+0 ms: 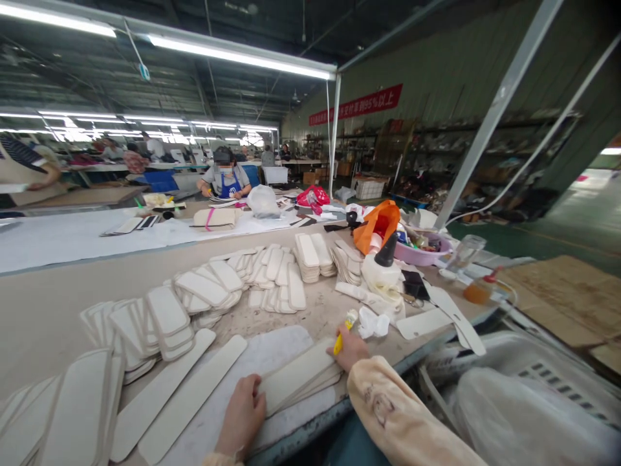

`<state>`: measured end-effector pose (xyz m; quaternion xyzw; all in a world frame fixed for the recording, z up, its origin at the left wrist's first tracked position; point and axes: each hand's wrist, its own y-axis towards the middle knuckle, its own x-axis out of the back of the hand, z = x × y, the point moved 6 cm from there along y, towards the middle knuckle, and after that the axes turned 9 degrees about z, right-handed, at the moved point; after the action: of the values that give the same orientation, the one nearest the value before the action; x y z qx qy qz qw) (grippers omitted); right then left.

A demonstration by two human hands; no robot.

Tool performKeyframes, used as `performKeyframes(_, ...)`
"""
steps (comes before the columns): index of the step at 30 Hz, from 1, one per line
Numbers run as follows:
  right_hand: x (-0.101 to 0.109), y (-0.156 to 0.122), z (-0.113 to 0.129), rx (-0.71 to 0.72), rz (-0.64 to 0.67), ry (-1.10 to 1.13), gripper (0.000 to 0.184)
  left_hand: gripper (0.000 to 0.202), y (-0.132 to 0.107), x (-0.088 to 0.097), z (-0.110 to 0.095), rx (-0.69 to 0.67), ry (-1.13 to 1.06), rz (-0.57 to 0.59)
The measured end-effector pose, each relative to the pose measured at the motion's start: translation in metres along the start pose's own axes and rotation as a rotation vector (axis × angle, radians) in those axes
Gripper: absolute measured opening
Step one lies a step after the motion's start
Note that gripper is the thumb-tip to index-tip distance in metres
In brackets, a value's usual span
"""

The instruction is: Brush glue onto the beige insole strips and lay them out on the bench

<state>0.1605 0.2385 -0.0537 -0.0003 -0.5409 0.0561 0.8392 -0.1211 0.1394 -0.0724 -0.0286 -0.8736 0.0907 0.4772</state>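
Just left of the left hand, two loose long strips [169, 395] lie on the tabletop [48, 310]. The left hand [242, 414] lies flat, fingers together, pressing down the near end of the strip stack [295, 378], which runs across to the right hand [352, 349]. That one's pinching a yellow brush [345, 327], bristles up.

Risk as I see it: the stack sits right by the tabletop's near edge, so a shove could fan it out or tip strips off. Free room is only just ahead of the hands. A crumpled tissue [373, 322] and a glue bottle [383, 268] crowd the space beyond the right hand.
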Motion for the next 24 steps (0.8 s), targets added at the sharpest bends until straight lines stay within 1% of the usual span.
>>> performKeyframes(5,-0.002,0.004,-0.002,-0.039,-0.072,0.029,0.035,0.021,0.001,0.000,-0.003,0.000,0.008,0.009)
performKeyframes(7,-0.002,0.004,-0.003,-0.044,-0.073,0.074,0.036,0.022,0.000,0.001,-0.004,0.002,0.007,-0.004)
performKeyframes(9,0.002,0.002,-0.001,-0.038,-0.064,0.104,0.033,0.022,-0.001,0.002,-0.003,-0.008,0.002,-0.021)
performKeyframes(11,0.010,-0.002,0.007,0.011,-0.070,0.163,0.027,0.021,-0.004,0.002,-0.002,-0.033,-0.019,-0.036)
performKeyframes(13,0.024,-0.008,0.019,0.102,-0.085,0.312,0.025,0.023,-0.009,0.006,-0.001,-0.063,-0.064,-0.072)
performKeyframes(14,0.033,-0.011,0.026,0.151,-0.091,0.420,0.026,0.024,-0.013,0.011,-0.001,-0.075,-0.095,-0.107)
performKeyframes(16,0.054,-0.020,0.042,0.223,-0.086,0.640,0.031,0.031,-0.021,0.026,-0.007,-0.110,-0.161,-0.205)
performKeyframes(18,0.075,-0.029,0.059,0.275,-0.052,0.815,0.035,0.042,-0.031,0.045,-0.022,-0.176,-0.209,-0.286)
performKeyframes(19,0.086,-0.035,0.069,0.301,-0.022,0.886,0.038,0.048,-0.035,0.055,-0.033,-0.217,-0.226,-0.302)
performKeyframes(20,0.095,-0.040,0.078,0.326,0.017,0.949,0.040,0.052,-0.038,0.063,-0.046,-0.259,-0.244,-0.294)
performKeyframes(21,0.104,-0.045,0.086,0.344,0.058,1.003,0.042,0.055,-0.041,0.069,-0.060,-0.300,-0.266,-0.252)
performKeyframes(22,0.112,-0.050,0.093,0.359,0.096,1.053,0.044,0.055,-0.042,0.072,-0.074,-0.336,-0.299,-0.179)
performKeyframes(24,0.127,-0.059,0.104,0.388,0.148,1.124,0.047,0.045,-0.045,0.070,-0.099,-0.381,-0.388,0.006)
